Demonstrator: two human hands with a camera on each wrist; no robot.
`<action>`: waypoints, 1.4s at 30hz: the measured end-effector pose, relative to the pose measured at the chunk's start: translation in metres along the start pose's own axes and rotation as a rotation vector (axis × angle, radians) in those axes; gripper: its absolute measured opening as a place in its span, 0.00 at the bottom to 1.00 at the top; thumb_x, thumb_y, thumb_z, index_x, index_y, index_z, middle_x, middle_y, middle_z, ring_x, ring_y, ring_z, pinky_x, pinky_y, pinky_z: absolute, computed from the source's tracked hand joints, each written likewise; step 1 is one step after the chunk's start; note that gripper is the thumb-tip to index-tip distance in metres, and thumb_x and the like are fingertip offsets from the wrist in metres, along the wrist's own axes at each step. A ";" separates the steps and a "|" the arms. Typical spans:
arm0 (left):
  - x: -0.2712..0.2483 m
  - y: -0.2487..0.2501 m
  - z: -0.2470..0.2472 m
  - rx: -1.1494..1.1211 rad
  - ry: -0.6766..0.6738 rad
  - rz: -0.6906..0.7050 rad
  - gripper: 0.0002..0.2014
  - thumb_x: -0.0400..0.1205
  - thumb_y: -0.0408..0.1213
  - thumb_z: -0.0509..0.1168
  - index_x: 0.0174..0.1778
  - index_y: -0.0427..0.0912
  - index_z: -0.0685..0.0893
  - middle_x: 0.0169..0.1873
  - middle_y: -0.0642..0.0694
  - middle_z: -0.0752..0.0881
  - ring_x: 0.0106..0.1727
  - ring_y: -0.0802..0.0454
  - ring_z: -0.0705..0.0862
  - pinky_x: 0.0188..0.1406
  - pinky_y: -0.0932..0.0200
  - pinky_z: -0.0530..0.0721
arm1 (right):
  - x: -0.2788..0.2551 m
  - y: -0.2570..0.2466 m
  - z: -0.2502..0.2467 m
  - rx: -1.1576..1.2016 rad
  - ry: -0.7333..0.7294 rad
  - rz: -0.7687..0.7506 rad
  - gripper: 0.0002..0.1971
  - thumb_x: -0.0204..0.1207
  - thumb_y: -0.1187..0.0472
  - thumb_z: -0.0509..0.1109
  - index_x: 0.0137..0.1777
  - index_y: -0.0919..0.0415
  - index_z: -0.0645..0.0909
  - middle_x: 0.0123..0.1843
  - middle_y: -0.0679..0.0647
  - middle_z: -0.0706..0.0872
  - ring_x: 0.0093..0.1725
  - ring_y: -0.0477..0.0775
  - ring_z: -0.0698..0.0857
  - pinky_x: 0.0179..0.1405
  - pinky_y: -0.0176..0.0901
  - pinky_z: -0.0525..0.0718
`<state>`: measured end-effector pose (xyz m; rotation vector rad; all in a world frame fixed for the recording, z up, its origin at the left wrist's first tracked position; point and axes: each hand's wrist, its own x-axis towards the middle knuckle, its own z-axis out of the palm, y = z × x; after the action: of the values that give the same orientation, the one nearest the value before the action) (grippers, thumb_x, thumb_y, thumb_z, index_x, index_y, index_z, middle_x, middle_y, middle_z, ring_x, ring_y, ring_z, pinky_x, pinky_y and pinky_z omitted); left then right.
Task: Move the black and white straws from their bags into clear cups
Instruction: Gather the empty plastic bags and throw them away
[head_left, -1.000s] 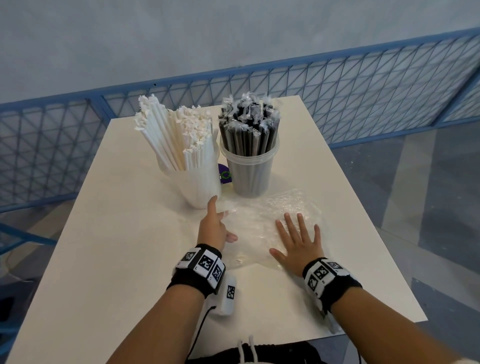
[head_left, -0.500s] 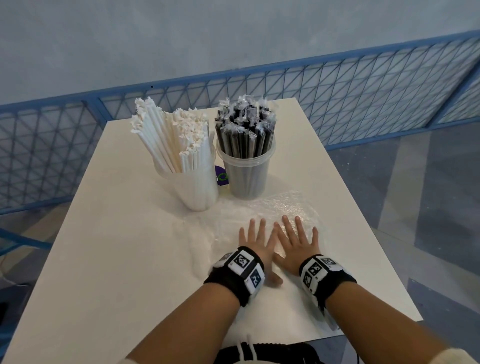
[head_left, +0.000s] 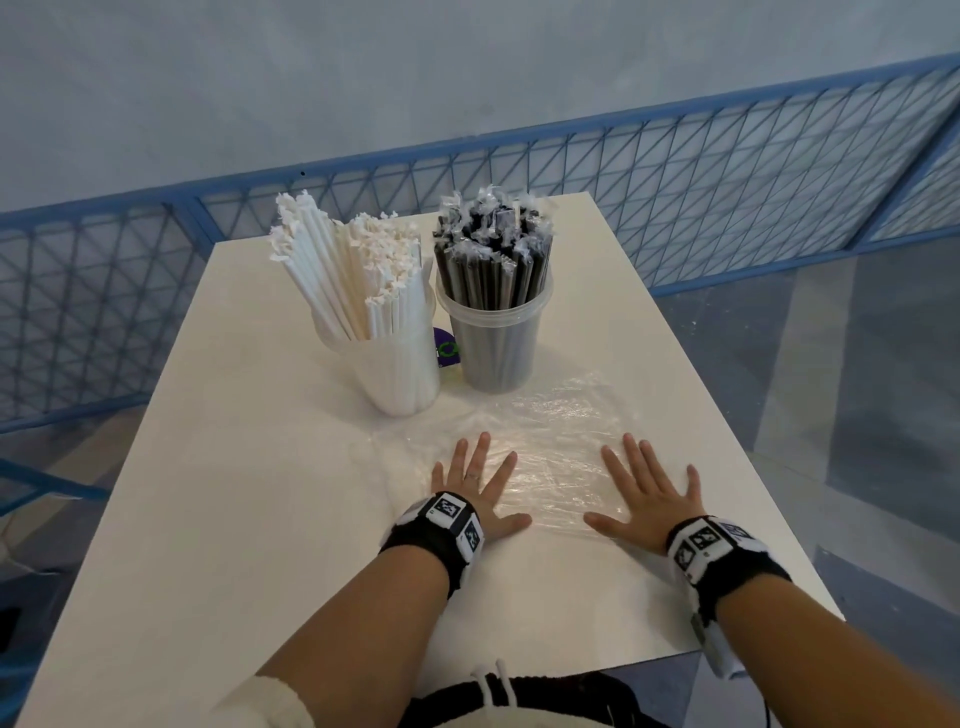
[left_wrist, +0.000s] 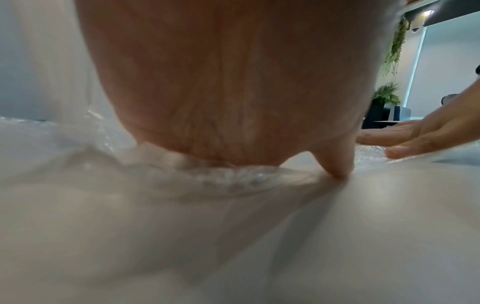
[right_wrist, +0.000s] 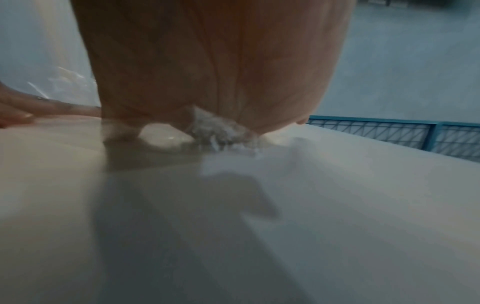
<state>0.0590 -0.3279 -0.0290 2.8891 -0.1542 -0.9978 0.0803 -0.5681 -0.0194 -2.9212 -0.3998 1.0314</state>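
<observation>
White straws (head_left: 358, 275) stand bunched in a clear cup (head_left: 400, 374) at the table's middle. Beside it on the right, black wrapped straws (head_left: 493, 244) fill a second clear cup (head_left: 493, 348). An empty clear plastic bag (head_left: 550, 457) lies flat in front of the cups. My left hand (head_left: 475, 488) presses flat on the bag's left part, fingers spread. My right hand (head_left: 647, 499) presses flat on its right part. Both wrist views show a palm (left_wrist: 221, 92) down on crinkled plastic (right_wrist: 221, 131).
The white table (head_left: 234, 493) stands against a blue mesh railing (head_left: 727, 171). A small purple and green item (head_left: 445, 349) peeks out between the two cups. The table's front edge lies just behind my wrists.
My left hand left the white-straw cup and came down onto the bag. Since then both hands have slid apart across the plastic, flattening it.
</observation>
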 end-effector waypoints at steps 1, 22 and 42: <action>-0.001 0.000 0.000 0.004 0.007 -0.005 0.42 0.77 0.69 0.50 0.79 0.61 0.32 0.78 0.48 0.23 0.79 0.42 0.25 0.78 0.36 0.33 | -0.002 0.001 0.001 0.013 0.002 0.013 0.47 0.68 0.22 0.45 0.75 0.42 0.22 0.71 0.43 0.15 0.79 0.47 0.26 0.75 0.72 0.35; -0.117 -0.123 -0.153 -0.972 1.208 -0.086 0.42 0.65 0.41 0.80 0.71 0.41 0.65 0.62 0.46 0.72 0.57 0.52 0.77 0.57 0.56 0.77 | -0.001 -0.140 -0.147 0.776 0.983 -0.337 0.38 0.69 0.56 0.77 0.76 0.63 0.63 0.71 0.62 0.69 0.68 0.58 0.73 0.71 0.53 0.72; -0.032 -0.176 -0.205 -0.719 0.387 0.108 0.61 0.48 0.59 0.81 0.78 0.47 0.64 0.66 0.58 0.78 0.73 0.57 0.71 0.81 0.38 0.46 | 0.067 -0.236 -0.177 1.058 0.623 -0.577 0.53 0.58 0.40 0.77 0.78 0.58 0.53 0.73 0.51 0.73 0.73 0.51 0.72 0.75 0.53 0.71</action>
<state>0.1730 -0.1402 0.1322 2.3063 0.0661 -0.3464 0.1850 -0.3110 0.1013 -1.8272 -0.4315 0.1113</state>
